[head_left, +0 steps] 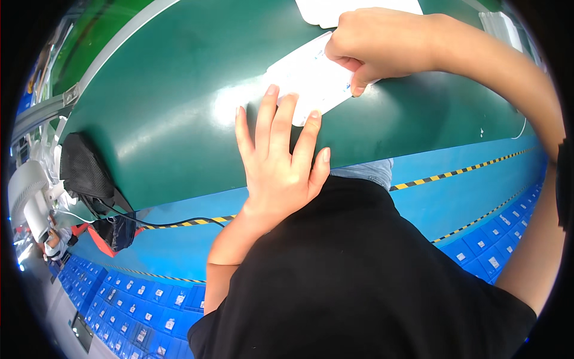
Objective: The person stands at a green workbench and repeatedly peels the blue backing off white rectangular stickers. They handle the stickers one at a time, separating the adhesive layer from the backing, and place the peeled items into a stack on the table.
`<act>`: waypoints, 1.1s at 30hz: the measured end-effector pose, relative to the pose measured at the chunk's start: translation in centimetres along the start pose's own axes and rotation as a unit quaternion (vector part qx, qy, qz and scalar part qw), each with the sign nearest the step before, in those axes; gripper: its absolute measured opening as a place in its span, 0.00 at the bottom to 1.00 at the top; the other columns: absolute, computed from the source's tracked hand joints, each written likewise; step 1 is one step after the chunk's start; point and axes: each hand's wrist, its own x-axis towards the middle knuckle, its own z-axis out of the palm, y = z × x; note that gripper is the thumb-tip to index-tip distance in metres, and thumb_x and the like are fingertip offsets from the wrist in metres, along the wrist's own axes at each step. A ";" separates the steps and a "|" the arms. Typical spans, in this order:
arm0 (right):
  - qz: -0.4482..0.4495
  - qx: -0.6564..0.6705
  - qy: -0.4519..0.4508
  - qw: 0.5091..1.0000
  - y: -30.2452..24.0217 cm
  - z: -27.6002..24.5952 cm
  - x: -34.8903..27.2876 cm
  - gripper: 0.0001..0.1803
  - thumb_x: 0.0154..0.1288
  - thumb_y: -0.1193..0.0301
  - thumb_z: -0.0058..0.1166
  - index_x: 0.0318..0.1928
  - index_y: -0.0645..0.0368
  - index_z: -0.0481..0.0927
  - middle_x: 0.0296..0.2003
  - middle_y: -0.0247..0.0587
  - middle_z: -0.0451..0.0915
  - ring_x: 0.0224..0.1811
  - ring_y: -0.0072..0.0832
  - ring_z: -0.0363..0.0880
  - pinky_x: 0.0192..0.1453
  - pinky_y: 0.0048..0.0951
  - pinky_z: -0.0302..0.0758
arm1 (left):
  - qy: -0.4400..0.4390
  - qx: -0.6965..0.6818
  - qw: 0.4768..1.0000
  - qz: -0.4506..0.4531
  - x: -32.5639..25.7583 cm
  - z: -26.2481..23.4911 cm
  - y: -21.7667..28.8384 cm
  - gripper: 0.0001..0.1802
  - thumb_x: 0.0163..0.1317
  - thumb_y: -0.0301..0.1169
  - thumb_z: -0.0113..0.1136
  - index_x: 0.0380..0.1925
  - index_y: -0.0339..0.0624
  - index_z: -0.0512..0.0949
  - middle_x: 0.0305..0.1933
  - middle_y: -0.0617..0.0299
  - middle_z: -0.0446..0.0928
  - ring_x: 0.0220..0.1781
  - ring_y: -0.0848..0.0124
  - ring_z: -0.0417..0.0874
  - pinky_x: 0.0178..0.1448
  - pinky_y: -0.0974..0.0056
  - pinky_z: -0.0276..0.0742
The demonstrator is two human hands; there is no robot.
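Observation:
A white flat piece (pixel 311 75), perhaps a card or thin packet with small coloured marks, lies slantwise on the green tabletop. Spread wide, my left hand (pixel 278 158) rests its fingertips on the near left edge of this piece. My right hand (pixel 373 51) is curled closed over the far right part, the thumb pressed down by its edge. What those curled fingers hold, if anything, is hidden behind the hand. Just beyond the right hand lies a larger white sheet or bag (pixel 317 12), partly covered by that wrist.
The green table (pixel 179 119) has its near edge against my body. At its left end are a black mesh pouch (pixel 84 167), a black cable (pixel 161 221) and a white fan-like device (pixel 30 191). White stacked items (pixel 501 29) stand far right. Blue bins (pixel 149 305) line the floor behind.

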 end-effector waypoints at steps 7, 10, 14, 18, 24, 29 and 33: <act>0.002 0.075 -0.019 0.997 1.1 0.1 -0.7 0.16 0.60 0.64 0.65 0.34 0.67 0.79 0.30 0.57 0.81 0.34 0.53 0.79 0.41 0.46 0.75 | 0.011 -0.028 1.000 -0.007 -0.3 0.1 -0.2 0.19 0.62 0.36 0.58 0.52 0.42 0.81 0.63 0.42 0.69 0.71 0.38 0.65 0.68 0.25 0.54; -0.015 0.058 0.017 0.998 1.2 0.8 -0.9 0.16 0.60 0.64 0.65 0.33 0.67 0.80 0.30 0.58 0.81 0.34 0.51 0.80 0.39 0.44 0.75 | -0.001 -0.035 0.999 -0.011 -0.4 -0.2 -0.3 0.19 0.62 0.35 0.57 0.52 0.44 0.81 0.64 0.41 0.68 0.71 0.37 0.64 0.67 0.26 0.55; -0.011 0.023 0.027 0.999 1.2 1.1 -0.6 0.15 0.60 0.66 0.65 0.33 0.68 0.79 0.29 0.57 0.81 0.34 0.51 0.81 0.40 0.45 0.75 | -0.002 -0.051 0.998 -0.022 -0.1 0.0 -0.3 0.18 0.63 0.34 0.56 0.52 0.44 0.81 0.66 0.42 0.67 0.72 0.38 0.63 0.69 0.28 0.54; -0.013 0.073 0.013 0.997 0.2 -0.6 -1.3 0.21 0.57 0.60 0.68 0.32 0.69 0.81 0.28 0.57 0.81 0.35 0.54 0.81 0.42 0.47 0.76 | -0.010 -0.048 0.998 -0.035 0.0 -0.3 0.1 0.17 0.64 0.32 0.55 0.52 0.44 0.83 0.68 0.46 0.67 0.74 0.40 0.63 0.72 0.32 0.54; 0.054 -0.098 0.091 0.990 -3.0 0.4 -1.1 0.29 0.56 0.49 0.67 0.31 0.70 0.83 0.29 0.60 0.82 0.36 0.56 0.82 0.42 0.48 0.78 | 0.013 -0.050 0.999 -0.015 -0.1 0.3 -0.2 0.18 0.62 0.35 0.61 0.51 0.41 0.81 0.65 0.40 0.68 0.71 0.37 0.65 0.68 0.29 0.58; 0.051 -0.134 0.099 0.985 -1.7 2.2 0.4 0.28 0.58 0.51 0.66 0.31 0.70 0.83 0.29 0.61 0.82 0.36 0.57 0.82 0.42 0.48 0.78 | 0.024 -0.043 0.999 -0.006 0.0 0.6 -0.2 0.19 0.62 0.36 0.63 0.50 0.41 0.81 0.64 0.40 0.69 0.70 0.38 0.66 0.67 0.30 0.59; 0.030 -0.120 0.101 0.987 -0.4 2.7 0.5 0.26 0.59 0.53 0.65 0.31 0.70 0.83 0.28 0.62 0.81 0.36 0.57 0.82 0.42 0.47 0.78 | 0.026 -0.023 0.999 -0.001 -0.1 0.6 -0.2 0.19 0.62 0.37 0.63 0.51 0.42 0.81 0.64 0.40 0.69 0.70 0.38 0.66 0.67 0.29 0.59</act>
